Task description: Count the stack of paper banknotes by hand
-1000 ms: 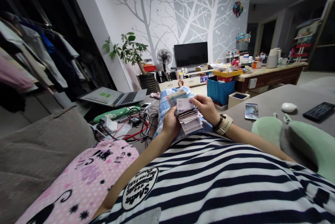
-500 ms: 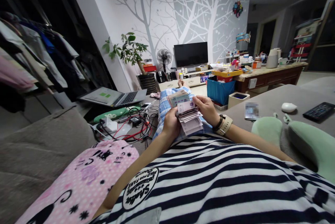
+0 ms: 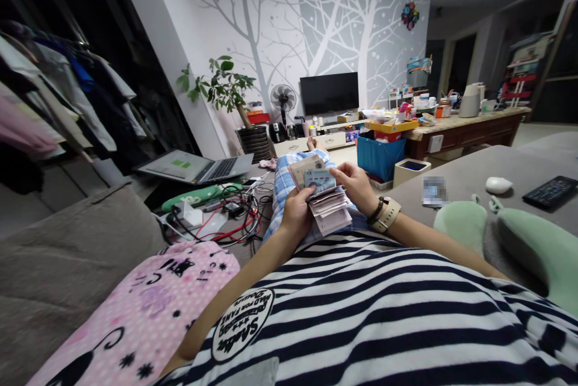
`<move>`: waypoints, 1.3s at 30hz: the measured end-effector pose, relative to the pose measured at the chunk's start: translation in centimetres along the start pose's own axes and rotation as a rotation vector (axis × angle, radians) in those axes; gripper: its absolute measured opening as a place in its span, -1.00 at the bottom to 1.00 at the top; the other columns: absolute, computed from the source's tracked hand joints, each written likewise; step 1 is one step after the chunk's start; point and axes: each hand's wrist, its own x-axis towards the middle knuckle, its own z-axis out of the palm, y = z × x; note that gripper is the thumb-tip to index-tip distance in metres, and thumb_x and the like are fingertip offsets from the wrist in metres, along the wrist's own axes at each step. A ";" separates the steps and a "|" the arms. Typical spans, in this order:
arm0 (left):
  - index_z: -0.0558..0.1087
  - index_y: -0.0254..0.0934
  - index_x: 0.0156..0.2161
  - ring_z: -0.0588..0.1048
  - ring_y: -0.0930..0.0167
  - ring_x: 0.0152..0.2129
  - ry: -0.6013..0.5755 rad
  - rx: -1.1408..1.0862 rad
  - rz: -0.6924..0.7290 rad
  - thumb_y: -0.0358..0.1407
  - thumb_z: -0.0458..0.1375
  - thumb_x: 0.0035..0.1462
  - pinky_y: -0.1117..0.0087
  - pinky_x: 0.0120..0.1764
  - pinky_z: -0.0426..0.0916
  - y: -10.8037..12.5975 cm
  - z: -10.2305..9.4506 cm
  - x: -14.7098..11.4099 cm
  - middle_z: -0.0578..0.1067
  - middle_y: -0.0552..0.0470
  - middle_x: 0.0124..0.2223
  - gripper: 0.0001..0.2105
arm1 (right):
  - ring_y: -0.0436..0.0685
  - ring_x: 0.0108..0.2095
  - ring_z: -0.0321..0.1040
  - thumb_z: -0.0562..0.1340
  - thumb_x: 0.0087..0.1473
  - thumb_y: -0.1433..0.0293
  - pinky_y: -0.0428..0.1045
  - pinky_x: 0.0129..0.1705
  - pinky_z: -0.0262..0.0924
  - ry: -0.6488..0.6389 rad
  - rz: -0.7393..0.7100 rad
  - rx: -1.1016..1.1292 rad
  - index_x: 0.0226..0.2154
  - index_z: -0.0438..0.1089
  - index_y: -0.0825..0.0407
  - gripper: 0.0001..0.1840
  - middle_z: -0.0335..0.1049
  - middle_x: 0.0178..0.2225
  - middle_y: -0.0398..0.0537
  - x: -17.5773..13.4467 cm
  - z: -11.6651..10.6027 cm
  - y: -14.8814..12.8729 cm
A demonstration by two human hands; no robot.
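My left hand (image 3: 297, 212) is closed round a wad of banknotes (image 3: 332, 211), its thumb lying across them. Several pale purplish notes are folded down toward my striped shirt. A bluish banknote (image 3: 320, 179) stands upright above them, with beige notes (image 3: 303, 168) fanned out behind it. My right hand (image 3: 354, 180) pinches the upper right edge of the bluish note between thumb and fingers. A watch and a dark bracelet circle the right wrist. Both hands are over my lap, on blue checked cloth (image 3: 285, 178).
To the left are an open laptop (image 3: 194, 168), tangled cables (image 3: 239, 211) and a pink patterned cushion (image 3: 153, 301). On the right, the grey sofa surface holds a pixelated item (image 3: 434, 191), a white mouse (image 3: 498, 185), a black remote (image 3: 551, 191) and a green neck pillow (image 3: 533, 241).
The purplish note that stood in front has been folded down onto the others. The bluish note behind it is now in front, with my right fingers at its edge.
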 end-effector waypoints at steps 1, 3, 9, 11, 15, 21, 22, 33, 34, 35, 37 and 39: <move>0.81 -0.25 -0.09 0.91 -0.06 0.10 0.007 -0.002 -0.008 -0.48 0.60 0.01 -0.05 0.40 0.73 0.1 0.0 -0.1 0.87 -0.06 -0.20 -0.68 | 0.16 -0.37 0.31 0.66 0.11 -0.40 0.10 -0.21 0.31 -0.003 0.002 -0.004 -0.43 0.40 -0.14 -0.20 0.41 -0.48 -0.17 0.0 0.0 0.1; 0.82 -0.26 -0.08 0.91 -0.04 0.08 0.004 -0.011 -0.023 -0.50 0.60 0.03 -0.02 0.38 0.74 0.1 0.2 -0.2 0.87 -0.07 -0.20 -0.69 | 0.16 -0.36 0.32 0.64 0.08 -0.43 0.10 -0.19 0.31 -0.028 0.002 -0.016 -0.44 0.40 -0.14 -0.19 0.40 -0.48 -0.17 0.1 -0.1 0.1; 0.81 -0.27 -0.02 0.92 0.03 0.08 0.043 -0.100 -0.072 -0.42 0.44 0.34 0.07 0.29 0.79 0.3 1.1 -0.3 0.89 -0.11 -0.14 -0.84 | 0.14 -0.32 0.24 0.59 0.06 -0.45 0.10 -0.16 0.25 -0.061 -0.049 -0.038 -0.48 0.36 -0.13 -0.17 0.31 -0.48 -0.20 0.1 -0.2 0.0; 0.81 -0.30 0.02 0.92 0.03 0.11 0.065 -0.134 -0.107 -0.37 0.37 0.44 0.07 0.29 0.80 0.3 1.5 -0.2 0.90 -0.16 -0.09 -0.83 | 0.13 -0.31 0.21 0.59 0.05 -0.48 0.10 -0.16 0.24 -0.078 -0.070 -0.014 -0.48 0.36 -0.13 -0.15 0.28 -0.47 -0.22 0.1 -0.3 -0.1; 0.80 -0.31 0.04 0.91 0.00 0.14 0.068 -0.182 -0.115 -0.32 0.35 0.42 0.03 0.29 0.81 -0.2 1.8 0.3 0.91 -0.19 -0.04 -0.79 | 0.12 -0.31 0.17 0.60 0.07 -0.51 0.09 -0.17 0.21 -0.118 -0.087 0.015 -0.45 0.35 -0.12 -0.12 0.25 -0.46 -0.24 0.2 -0.5 -0.3; 0.77 -0.25 -0.15 0.90 -0.05 0.13 0.027 -0.079 -0.038 -0.29 0.49 0.24 0.06 0.24 0.81 -0.8 0.8 1.2 0.88 -0.16 -0.12 -0.89 | 0.11 -0.31 0.16 0.60 0.13 -0.50 0.08 -0.20 0.19 -0.170 -0.111 0.047 -0.42 0.37 -0.12 -0.13 0.27 -0.43 -0.23 0.4 -0.7 -0.3; 0.76 -0.24 -0.18 0.90 -0.05 0.11 0.024 -0.040 -0.022 -0.29 0.50 0.22 0.08 0.22 0.81 -0.8 0.5 1.3 0.88 -0.13 -0.14 -0.90 | 0.10 -0.32 0.16 0.60 0.14 -0.49 0.07 -0.21 0.19 -0.191 -0.121 0.046 -0.42 0.37 -0.12 -0.13 0.27 -0.43 -0.23 0.4 -0.8 -0.4; 0.79 -0.23 -0.13 0.89 -0.06 0.05 0.062 0.010 0.037 -0.26 0.61 0.11 0.02 0.22 0.81 -2.4 0.3 2.4 0.86 -0.12 -0.16 -0.77 | 0.15 -0.31 0.51 0.45 0.60 -0.15 0.04 -0.12 0.53 -0.150 -0.050 -0.568 -0.26 0.62 -0.02 -0.41 0.74 -0.28 0.05 11.5 -18.5 -1.0; 0.79 -0.24 -0.12 0.90 -0.06 0.05 0.054 0.007 0.037 -0.26 0.61 0.09 0.02 0.23 0.81 -2.3 0.3 2.3 0.87 -0.14 -0.14 -0.75 | 0.20 -0.22 0.60 0.45 0.60 -0.06 0.07 -0.01 0.58 0.007 0.028 -0.762 -0.22 0.63 -0.05 -0.52 0.76 -0.25 0.03 11.5 -21.5 -0.1; 0.80 -0.24 -0.10 0.90 -0.07 0.06 0.043 0.007 0.026 -0.26 0.61 0.08 0.00 0.23 0.82 -2.1 0.3 2.1 0.88 -0.17 -0.10 -0.73 | 0.29 -0.09 0.69 0.47 0.56 0.10 0.14 0.14 0.61 0.086 0.086 -0.846 -0.17 0.66 -0.05 -0.69 0.79 -0.20 0.08 10.9 -24.3 1.1; 0.80 -0.25 -0.03 0.90 -0.10 0.14 0.002 0.006 -0.010 -0.23 0.63 0.13 -0.04 0.26 0.82 -1.6 0.3 1.7 0.90 -0.22 -0.01 -0.68 | 0.46 0.10 0.75 0.46 0.41 0.36 0.26 0.33 0.59 0.177 0.199 -0.948 -0.10 0.70 -0.06 -0.95 0.83 -0.09 0.19 8.0 -29.5 3.7; 0.80 -0.24 0.03 0.89 -0.09 0.18 -0.020 0.021 -0.049 -0.19 0.63 0.21 -0.04 0.26 0.82 -0.9 0.4 1.2 0.90 -0.20 0.02 -0.66 | 0.44 0.26 0.76 0.37 0.33 0.48 0.24 0.45 0.57 0.213 0.340 -1.123 0.07 0.72 -0.07 -0.67 0.87 0.14 0.22 4.3 -33.9 6.4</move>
